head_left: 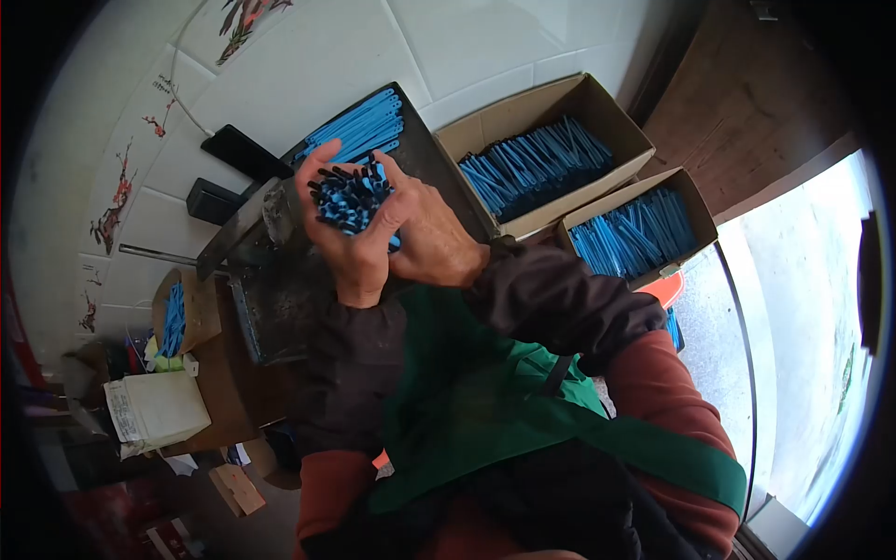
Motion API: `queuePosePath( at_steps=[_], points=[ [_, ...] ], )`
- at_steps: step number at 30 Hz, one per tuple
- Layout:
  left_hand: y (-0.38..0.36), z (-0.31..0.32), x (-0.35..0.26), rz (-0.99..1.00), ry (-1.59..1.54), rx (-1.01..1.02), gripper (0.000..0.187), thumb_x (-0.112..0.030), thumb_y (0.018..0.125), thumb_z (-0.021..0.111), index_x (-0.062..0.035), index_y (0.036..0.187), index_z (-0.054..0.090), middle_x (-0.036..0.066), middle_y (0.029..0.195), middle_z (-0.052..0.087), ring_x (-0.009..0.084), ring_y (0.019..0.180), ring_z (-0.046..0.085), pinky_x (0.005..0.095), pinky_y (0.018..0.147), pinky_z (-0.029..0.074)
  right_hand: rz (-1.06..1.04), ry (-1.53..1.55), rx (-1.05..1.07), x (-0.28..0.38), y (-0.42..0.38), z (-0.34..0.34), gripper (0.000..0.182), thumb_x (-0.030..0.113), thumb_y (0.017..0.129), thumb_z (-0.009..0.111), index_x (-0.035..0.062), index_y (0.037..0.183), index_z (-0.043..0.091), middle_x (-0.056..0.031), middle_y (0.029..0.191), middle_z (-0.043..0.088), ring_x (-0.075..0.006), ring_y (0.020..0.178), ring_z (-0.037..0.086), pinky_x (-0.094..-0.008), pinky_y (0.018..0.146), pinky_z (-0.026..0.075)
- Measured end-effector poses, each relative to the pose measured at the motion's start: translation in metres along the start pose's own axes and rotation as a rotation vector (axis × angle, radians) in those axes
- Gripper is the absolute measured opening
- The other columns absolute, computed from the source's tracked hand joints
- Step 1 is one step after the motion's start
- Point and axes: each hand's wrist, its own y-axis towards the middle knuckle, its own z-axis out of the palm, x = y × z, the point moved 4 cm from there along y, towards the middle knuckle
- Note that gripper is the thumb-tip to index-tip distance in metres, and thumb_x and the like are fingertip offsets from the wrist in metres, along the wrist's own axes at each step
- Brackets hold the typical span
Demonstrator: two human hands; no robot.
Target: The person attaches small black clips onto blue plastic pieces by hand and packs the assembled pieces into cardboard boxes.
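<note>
Both of my hands are wrapped round a thick bundle of slim blue sticks point(353, 201), whose dark ends face up toward me. My left hand point(350, 266) cups the bundle from the left and below. From the right, my right hand point(434, 233) closes against it, with its thumb across the front. The lower part of the bundle is hidden by my palms and fingers. Just beyond my fingers, a pile of flat blue strips point(359, 126) with small holes near their ends lies on the dark worktable point(280, 313).
Two cardboard boxes, a larger one point(523, 105) and a smaller one point(707, 227), hold many blue strips at the right. A metal fixture point(245, 227) and a black block point(217, 201) stand at the left. Below are a small carton point(201, 313) with blue strips and a white box point(159, 411).
</note>
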Motion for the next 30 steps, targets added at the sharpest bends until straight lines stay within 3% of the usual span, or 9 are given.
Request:
queuePosePath(
  at_steps=[2,6,8,12,13,16,19,21,30],
  points=[
    [0.002,0.008,-0.007,-0.064,-0.162,-0.034,0.077,-0.012,0.065,0.083,-0.0045,0.126,0.037,0.004,0.098,0.051,0.0149,0.091,0.053,0.0295,0.085,0.045,-0.157,-0.006,-0.148,0.012,-0.006,-0.005,0.089,0.011,0.07,0.069,-0.0042,0.139,0.016,-0.0274,0.123,0.045,-0.0448,0.113,0.044,-0.0463,0.095,0.036],
    [0.005,0.024,-0.003,-0.123,-0.336,0.037,0.088,-0.022,0.065,0.084,-0.0022,0.133,0.03,0.008,0.113,0.047,0.0172,0.105,0.049,0.0311,0.094,0.039,0.061,0.224,-0.143,0.012,-0.005,-0.026,0.079,0.008,0.07,0.07,-0.005,0.133,0.024,-0.0265,0.109,0.056,-0.0429,0.102,0.055,-0.0408,0.088,0.045],
    [0.009,0.037,-0.004,-0.155,-0.435,0.163,0.094,-0.028,0.066,0.083,-0.0008,0.136,0.026,0.01,0.12,0.044,0.0193,0.111,0.045,0.0325,0.099,0.035,0.058,0.216,-0.191,-0.003,0.0,-0.039,0.078,0.009,0.066,0.072,-0.0011,0.131,0.03,-0.022,0.101,0.06,-0.0354,0.096,0.06,-0.0367,0.083,0.047],
    [-0.003,0.027,0.003,0.078,0.225,0.215,0.101,-0.033,0.069,0.08,0.0013,0.141,0.017,0.018,0.134,0.038,0.0271,0.124,0.037,0.0382,0.104,0.028,0.221,0.213,-0.3,-0.02,0.003,-0.105,0.068,0.006,0.061,0.073,-0.0035,0.121,0.04,-0.014,0.096,0.059,-0.0195,0.088,0.057,-0.0316,0.08,0.047],
    [-0.009,0.017,0.001,0.134,0.368,0.25,0.093,-0.031,0.069,0.079,0.0012,0.138,0.026,0.02,0.135,0.038,0.0321,0.127,0.035,0.0428,0.105,0.028,0.253,0.226,-0.342,-0.033,0.006,-0.132,0.066,0.003,0.06,0.072,-0.0038,0.118,0.042,-0.0126,0.091,0.059,-0.0178,0.082,0.057,-0.0309,0.074,0.049],
    [-0.031,-0.028,0.003,0.184,0.807,0.346,0.078,-0.028,0.067,0.08,0.0008,0.129,0.042,0.018,0.132,0.041,0.0358,0.126,0.036,0.0459,0.103,0.031,0.508,-0.218,-0.23,-0.12,0.002,-0.22,0.057,0.006,0.061,0.069,-0.0045,0.112,0.044,-0.0145,0.084,0.059,-0.0242,0.074,0.061,-0.0336,0.069,0.051],
    [-0.053,-0.059,0.01,0.027,0.934,0.265,0.06,-0.025,0.066,0.079,0.0007,0.115,0.054,0.018,0.127,0.047,0.039,0.123,0.039,0.0482,0.099,0.035,0.778,-0.768,-0.068,-0.235,-0.026,-0.277,0.062,0.014,0.064,0.064,-0.0039,0.119,0.042,-0.0268,0.1,0.061,-0.0388,0.094,0.061,-0.0408,0.085,0.047],
    [-0.052,-0.057,0.012,0.071,0.913,0.248,0.053,-0.024,0.067,0.077,0.0004,0.11,0.057,0.018,0.123,0.05,0.0397,0.121,0.042,0.0481,0.098,0.036,0.989,-0.961,0.046,-0.289,-0.039,-0.289,0.063,0.014,0.067,0.062,-0.0032,0.123,0.039,-0.0293,0.106,0.059,-0.0407,0.103,0.057,-0.0431,0.088,0.045],
    [-0.045,-0.044,0.015,0.022,1.113,0.35,0.035,-0.034,0.075,0.07,-0.0064,0.095,0.06,0.015,0.111,0.055,0.0392,0.111,0.048,0.0516,0.09,0.037,1.192,-1.154,0.193,-0.467,-0.074,-0.276,0.069,0.017,0.079,0.057,0.0013,0.138,0.025,-0.0323,0.115,0.054,-0.0433,0.109,0.054,-0.0443,0.094,0.044]
  ],
)
